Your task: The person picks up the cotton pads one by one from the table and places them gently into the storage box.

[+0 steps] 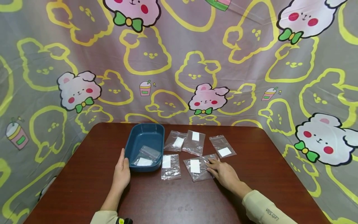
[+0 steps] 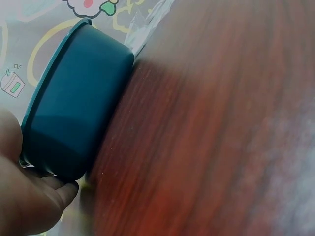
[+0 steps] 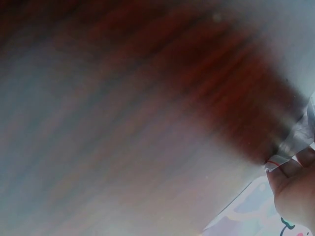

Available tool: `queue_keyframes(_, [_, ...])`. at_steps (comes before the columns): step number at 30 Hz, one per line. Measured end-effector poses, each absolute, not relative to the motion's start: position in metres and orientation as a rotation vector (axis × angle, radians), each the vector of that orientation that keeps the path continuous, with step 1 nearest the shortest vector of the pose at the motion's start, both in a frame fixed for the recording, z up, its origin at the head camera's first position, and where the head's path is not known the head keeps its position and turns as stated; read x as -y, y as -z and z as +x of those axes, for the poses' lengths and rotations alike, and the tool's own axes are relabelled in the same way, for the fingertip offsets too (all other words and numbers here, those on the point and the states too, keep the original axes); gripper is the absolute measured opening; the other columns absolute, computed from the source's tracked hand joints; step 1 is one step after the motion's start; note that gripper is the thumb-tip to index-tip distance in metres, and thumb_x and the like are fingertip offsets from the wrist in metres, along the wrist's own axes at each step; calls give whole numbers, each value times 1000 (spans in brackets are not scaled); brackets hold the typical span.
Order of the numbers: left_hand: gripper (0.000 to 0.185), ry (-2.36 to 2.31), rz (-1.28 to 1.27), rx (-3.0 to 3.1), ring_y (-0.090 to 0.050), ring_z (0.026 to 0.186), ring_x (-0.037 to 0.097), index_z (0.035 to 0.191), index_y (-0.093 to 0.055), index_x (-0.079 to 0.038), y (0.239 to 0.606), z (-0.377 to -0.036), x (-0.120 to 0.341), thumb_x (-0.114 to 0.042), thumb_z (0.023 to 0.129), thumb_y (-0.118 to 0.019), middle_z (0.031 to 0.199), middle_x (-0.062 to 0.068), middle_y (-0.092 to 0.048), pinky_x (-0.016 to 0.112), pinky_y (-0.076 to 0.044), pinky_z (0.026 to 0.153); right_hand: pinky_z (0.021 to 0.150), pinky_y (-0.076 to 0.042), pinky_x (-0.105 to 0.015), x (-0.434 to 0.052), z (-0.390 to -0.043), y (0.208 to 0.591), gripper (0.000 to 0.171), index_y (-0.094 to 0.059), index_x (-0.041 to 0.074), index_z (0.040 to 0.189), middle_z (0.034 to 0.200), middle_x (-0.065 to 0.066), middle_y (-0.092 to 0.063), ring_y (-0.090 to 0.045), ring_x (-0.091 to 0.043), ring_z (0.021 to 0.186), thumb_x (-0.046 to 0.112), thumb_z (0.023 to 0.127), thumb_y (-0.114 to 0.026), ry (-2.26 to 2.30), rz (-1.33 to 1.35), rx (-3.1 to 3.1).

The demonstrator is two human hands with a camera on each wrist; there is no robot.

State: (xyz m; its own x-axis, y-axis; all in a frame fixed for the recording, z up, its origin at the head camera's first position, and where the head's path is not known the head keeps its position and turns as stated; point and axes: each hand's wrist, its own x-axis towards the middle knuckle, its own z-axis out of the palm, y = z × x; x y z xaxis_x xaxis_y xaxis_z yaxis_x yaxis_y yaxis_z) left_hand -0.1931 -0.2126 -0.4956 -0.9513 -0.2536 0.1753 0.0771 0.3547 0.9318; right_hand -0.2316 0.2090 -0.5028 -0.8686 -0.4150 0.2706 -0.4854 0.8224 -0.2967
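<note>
The left hand (image 1: 122,174) holds the front left corner of a deep blue tray (image 1: 154,169), fingers along its left side and thumb by the rim. A clear zip bag (image 1: 144,162) with a white piece lies inside the tray. In the left wrist view the tray's outer wall (image 2: 78,98) stands on the table. My right hand (image 1: 225,175) pinches the right edge of another clear zip bag (image 1: 205,176), which has a white rectangle on its left. The right wrist view catches the thumb at the bag's red-lined edge (image 3: 276,161).
More clear zip bags with white pieces lie on the brown table (image 1: 167,202): one bag (image 1: 174,174) beside the tray, one bag (image 1: 176,137) behind it, a bag (image 1: 194,146) at the back middle and a bag (image 1: 222,144) at the back right. A patterned curtain (image 1: 173,77) surrounds the table.
</note>
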Motion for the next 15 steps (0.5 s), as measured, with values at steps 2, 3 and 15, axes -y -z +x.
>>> queue_keyframes(2, [55, 1625, 154, 2331, -15, 150, 35, 161, -13, -4, 496, -193, 213, -9, 110, -31, 165, 17, -15, 49, -13, 120, 94, -51, -50, -209, -232, 503, 29, -76, 11, 120, 133, -10, -65, -62, -32, 120, 22, 94, -72, -547, 694, 2810])
queue_keyframes(3, [55, 1626, 154, 2334, -15, 150, 35, 161, -13, -4, 495, -193, 213, -9, 110, -31, 165, 17, -15, 49, -13, 121, 95, -51, -50, -209, -232, 503, 29, -76, 11, 120, 133, -10, -65, -62, -32, 119, 22, 94, -72, -551, 692, 2810])
queue_keyframes(15, [55, 1623, 157, 2361, -13, 150, 34, 162, -10, -5, 494, -193, 212, -11, 110, -30, 166, 16, -13, 50, -13, 121, 96, -51, -49, -209, -231, 502, 29, -76, 11, 120, 133, -11, -65, -62, -31, 121, 24, 95, -71, -533, 733, 2812])
